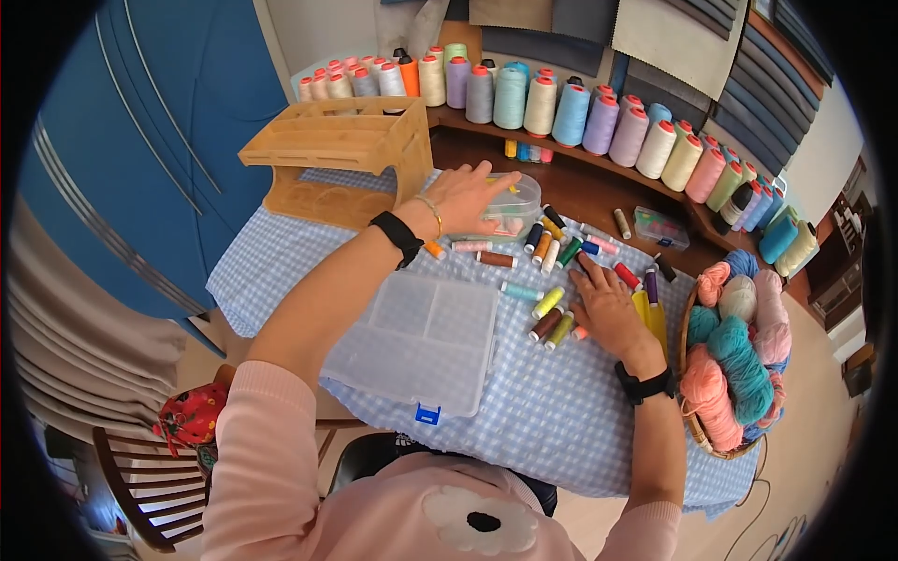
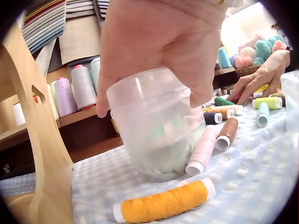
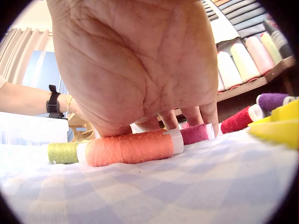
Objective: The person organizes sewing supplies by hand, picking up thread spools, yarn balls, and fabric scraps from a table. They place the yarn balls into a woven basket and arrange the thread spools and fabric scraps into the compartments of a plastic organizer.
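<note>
My left hand (image 1: pixel 458 201) grips a clear lidded plastic container (image 2: pixel 154 126) from above, thumb and fingers on opposite sides, beside the wooden rack. An orange-yellow spool (image 2: pixel 163 201) and a pale pink spool (image 2: pixel 203 150) lie close to it. My right hand (image 1: pixel 610 309) reaches over the scattered spools, palm down with fingers spread and fingertips low among them. Beneath its palm in the right wrist view lie a coral spool (image 3: pixel 133 148) and a magenta spool (image 3: pixel 196 134); whether the fingers touch them, I cannot tell. A green spool (image 1: pixel 569 252) lies by the fingertips.
A divided clear plastic box (image 1: pixel 412 337) lies at the front. The wooden rack (image 1: pixel 337 136) stands back left. At the right are a yellow object (image 1: pixel 650 320) and a yarn basket (image 1: pixel 687 374). Thread cones (image 1: pixel 510 98) line the rear shelf; a small clear case (image 1: pixel 661 229) sits below.
</note>
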{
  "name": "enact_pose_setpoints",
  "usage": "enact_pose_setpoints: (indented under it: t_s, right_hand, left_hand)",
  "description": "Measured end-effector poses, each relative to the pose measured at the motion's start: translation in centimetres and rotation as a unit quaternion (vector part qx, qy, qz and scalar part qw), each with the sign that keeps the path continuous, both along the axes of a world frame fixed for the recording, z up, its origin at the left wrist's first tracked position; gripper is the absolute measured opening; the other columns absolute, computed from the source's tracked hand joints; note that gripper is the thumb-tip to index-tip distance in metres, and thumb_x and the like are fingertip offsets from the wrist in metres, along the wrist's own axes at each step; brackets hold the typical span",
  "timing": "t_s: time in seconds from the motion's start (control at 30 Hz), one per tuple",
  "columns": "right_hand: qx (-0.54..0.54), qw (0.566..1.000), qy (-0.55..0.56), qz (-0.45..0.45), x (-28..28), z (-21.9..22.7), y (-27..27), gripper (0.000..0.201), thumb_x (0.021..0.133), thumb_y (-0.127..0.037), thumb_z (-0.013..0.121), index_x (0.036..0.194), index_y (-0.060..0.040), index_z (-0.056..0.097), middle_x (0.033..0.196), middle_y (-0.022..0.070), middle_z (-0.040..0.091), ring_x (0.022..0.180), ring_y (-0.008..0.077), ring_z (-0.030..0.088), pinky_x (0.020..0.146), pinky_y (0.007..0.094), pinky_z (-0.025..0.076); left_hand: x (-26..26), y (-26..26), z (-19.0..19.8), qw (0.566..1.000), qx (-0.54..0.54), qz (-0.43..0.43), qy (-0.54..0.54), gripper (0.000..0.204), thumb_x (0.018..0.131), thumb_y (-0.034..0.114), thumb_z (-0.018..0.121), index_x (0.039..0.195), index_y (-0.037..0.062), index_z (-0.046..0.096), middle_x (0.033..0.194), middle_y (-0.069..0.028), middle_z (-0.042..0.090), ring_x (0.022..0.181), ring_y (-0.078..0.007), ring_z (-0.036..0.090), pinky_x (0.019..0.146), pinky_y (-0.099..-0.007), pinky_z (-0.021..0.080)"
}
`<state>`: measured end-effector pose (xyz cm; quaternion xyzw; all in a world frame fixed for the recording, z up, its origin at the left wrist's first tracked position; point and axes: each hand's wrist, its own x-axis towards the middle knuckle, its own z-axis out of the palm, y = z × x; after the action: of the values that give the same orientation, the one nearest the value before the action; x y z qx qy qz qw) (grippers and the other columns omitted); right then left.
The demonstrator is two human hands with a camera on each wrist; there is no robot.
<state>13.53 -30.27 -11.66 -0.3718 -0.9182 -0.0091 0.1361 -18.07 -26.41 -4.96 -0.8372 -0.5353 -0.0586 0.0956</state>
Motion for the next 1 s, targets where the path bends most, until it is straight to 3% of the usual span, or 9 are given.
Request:
enact_pose_setpoints:
  t_s: [0.27,0.37,0.47,0.63,1.0]
  right_hand:
    - [-0.02,1.0,-0.011,-0.016,-0.1,0.1,0.0,0.051,0.088,-0.02,0.066,0.135,-0.0018,0.054,0.151,0.0153,0.041,0.128,0.0354,0.047,0.105,0.0478,0.041]
    - [-0.022,1.0,-0.014,-0.017,-0.1,0.2,-0.1,0.051,0.089,-0.021,0.065,0.135,-0.0022,0.054,0.151,0.0151,0.041,0.129,0.0356,0.046,0.107,0.048,0.04]
    - [-0.03,0.999,-0.011,-0.018,-0.2,0.4,-0.2,0.051,0.089,-0.021,0.065,0.135,-0.0026,0.054,0.151,0.0153,0.041,0.13,0.0357,0.046,0.108,0.0484,0.04]
    - [-0.03,0.999,0.002,-0.015,-0.2,0.4,-0.3,0.05,0.089,-0.021,0.066,0.135,-0.0028,0.055,0.151,0.0152,0.041,0.129,0.0355,0.047,0.107,0.0485,0.04]
    - [-0.026,0.999,-0.009,-0.017,-0.3,0.4,-0.3,0.05,0.089,-0.022,0.065,0.134,-0.0018,0.055,0.151,0.0154,0.04,0.13,0.0341,0.045,0.107,0.0474,0.04]
  left_hand:
    - [-0.3,0.0,0.2,1.0,-0.005,0.008,-0.018,0.084,0.076,0.039,0.073,0.151,0.023,0.037,0.106,-0.0174,0.052,0.094,-0.0364,0.059,0.078,-0.0465,0.051]
    - [-0.8,0.5,0.5,0.997,-0.032,0.022,-0.072,0.082,0.077,0.039,0.073,0.15,0.0232,0.038,0.106,-0.018,0.051,0.097,-0.0367,0.059,0.081,-0.0458,0.05]
    - [-1.5,1.2,0.8,0.994,-0.009,0.056,-0.089,0.082,0.076,0.039,0.074,0.149,0.0232,0.039,0.109,-0.0189,0.052,0.099,-0.038,0.06,0.084,-0.045,0.051]
    - [-2.2,3.0,1.6,0.973,0.008,0.199,-0.116,0.091,0.071,0.047,0.077,0.149,0.0196,0.039,0.119,-0.0217,0.053,0.106,-0.0403,0.062,0.088,-0.0446,0.053]
    - [-2.3,5.8,-0.3,0.961,-0.02,0.261,-0.09,0.094,0.072,0.058,0.074,0.15,0.0166,0.039,0.128,-0.0215,0.052,0.113,-0.0384,0.06,0.092,-0.0456,0.052]
